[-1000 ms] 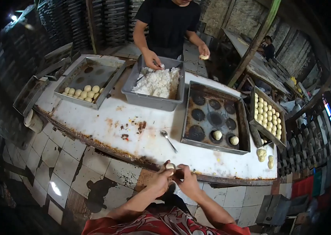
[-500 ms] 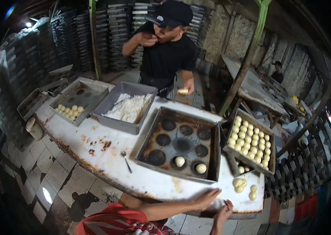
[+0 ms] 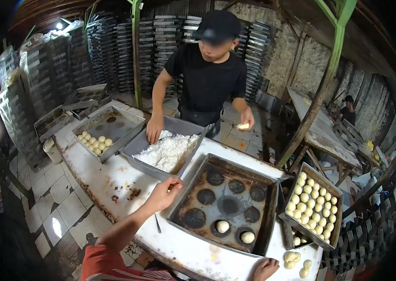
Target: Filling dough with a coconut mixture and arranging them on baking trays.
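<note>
- White-topped table w/ rusty edges (image 3: 99, 169), curving L to R.
- Co-worker in black tee + cap (image 3: 207, 72), far side; one hand in tub, other holding pale dough pc.
- Big square grey metal tray w/ dark round marks (image 3: 212, 210), ctr-R of table.
- Grey rect. plastic tub (image 3: 141, 165), far L of big tray, w/ white crumbly mass (image 3: 167, 152).
- Tilted metal tray of pale dough balls (image 3: 306, 231), far R.
- L hand (image 3: 164, 193): fingers part-curled to thumb, btwn tub & big tray; can't tell if gripping anything.
- R hand (image 3: 266, 269): loosely curled, near edge; grip can't be told.
- Lumpy yellowish dough pcs (image 3: 292, 259), just R of R hand.
- Two round cream dough balls (image 3: 222, 226), near side of big tray, apart.
</note>
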Available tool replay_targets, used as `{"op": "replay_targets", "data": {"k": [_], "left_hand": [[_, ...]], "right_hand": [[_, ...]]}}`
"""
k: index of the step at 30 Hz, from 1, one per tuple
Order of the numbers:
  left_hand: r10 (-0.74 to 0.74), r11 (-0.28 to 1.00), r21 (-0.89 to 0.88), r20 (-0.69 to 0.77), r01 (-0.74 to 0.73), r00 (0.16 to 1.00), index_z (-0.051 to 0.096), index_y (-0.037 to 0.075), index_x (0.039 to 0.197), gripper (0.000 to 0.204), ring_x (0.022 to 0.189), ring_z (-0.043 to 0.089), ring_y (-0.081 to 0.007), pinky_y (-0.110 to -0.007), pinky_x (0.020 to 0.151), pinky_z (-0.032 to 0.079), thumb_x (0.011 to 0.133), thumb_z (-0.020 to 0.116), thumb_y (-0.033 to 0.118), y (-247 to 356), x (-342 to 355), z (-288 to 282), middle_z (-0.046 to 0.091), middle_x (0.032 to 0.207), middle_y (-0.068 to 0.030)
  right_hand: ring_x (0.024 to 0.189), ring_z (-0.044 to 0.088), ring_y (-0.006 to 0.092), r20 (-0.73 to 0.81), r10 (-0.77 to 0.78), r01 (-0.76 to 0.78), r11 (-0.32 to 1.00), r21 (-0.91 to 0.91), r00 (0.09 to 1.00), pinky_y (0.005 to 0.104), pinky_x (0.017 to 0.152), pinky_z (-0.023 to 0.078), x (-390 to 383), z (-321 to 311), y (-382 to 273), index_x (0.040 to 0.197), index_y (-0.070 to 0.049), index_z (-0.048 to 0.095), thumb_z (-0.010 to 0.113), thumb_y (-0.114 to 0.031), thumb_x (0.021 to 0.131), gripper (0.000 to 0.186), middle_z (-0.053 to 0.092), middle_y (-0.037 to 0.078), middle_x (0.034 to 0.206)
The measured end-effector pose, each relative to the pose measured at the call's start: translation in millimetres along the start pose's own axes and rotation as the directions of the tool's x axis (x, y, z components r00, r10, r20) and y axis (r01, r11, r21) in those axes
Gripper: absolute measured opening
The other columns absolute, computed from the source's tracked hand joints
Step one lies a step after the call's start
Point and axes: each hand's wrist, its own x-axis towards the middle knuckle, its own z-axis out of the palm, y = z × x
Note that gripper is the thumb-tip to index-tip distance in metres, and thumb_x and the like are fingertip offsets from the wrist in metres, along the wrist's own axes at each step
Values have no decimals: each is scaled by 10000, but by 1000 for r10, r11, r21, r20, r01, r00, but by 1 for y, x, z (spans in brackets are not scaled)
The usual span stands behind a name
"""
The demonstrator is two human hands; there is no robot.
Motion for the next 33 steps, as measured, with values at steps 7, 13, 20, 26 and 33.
{"op": "replay_targets", "data": {"k": [7,13,20,26,33], "left_hand": [[-33,983,-132,562,129,826,554,31,1063,363,946,582,-197,-295,799,459,901,517,354,-65,-13,-15,610,998,-112],[26,958,-221,707,185,707,521,22,1109,296,968,566,-156,-287,827,451,924,500,252,-86,-28,-7,604,1016,-71],[42,927,-316,620,200,783,540,20,1074,224,977,564,-149,-290,838,451,906,518,166,-69,-54,4,605,1018,-77],[-112,799,-440,562,411,819,507,5,1141,269,954,567,-136,-275,849,440,925,486,164,-53,-106,32,614,998,-80],[-104,745,-519,531,420,841,454,3,1198,285,1006,532,-126,-254,882,403,924,451,80,-42,-173,34,579,1057,-78]], "right_hand": [[713,515,363,-31,-25,15,959,-284,999,459,656,421,-38,-11,-10,704,21,573,540,-65,773,116,548,206,723],[743,544,351,27,275,-277,959,63,961,444,690,443,-55,21,-35,813,59,585,468,-174,849,263,567,242,805],[787,520,316,82,281,-284,959,21,956,397,686,461,-61,10,30,942,-13,534,569,-95,742,219,488,186,1014],[878,553,178,860,95,-575,780,248,501,302,741,459,19,-54,-95,982,-18,555,643,-65,728,273,573,107,988],[915,489,340,588,-563,251,811,528,581,386,819,417,125,104,-252,922,-4,566,609,-208,731,283,587,161,873]]}}
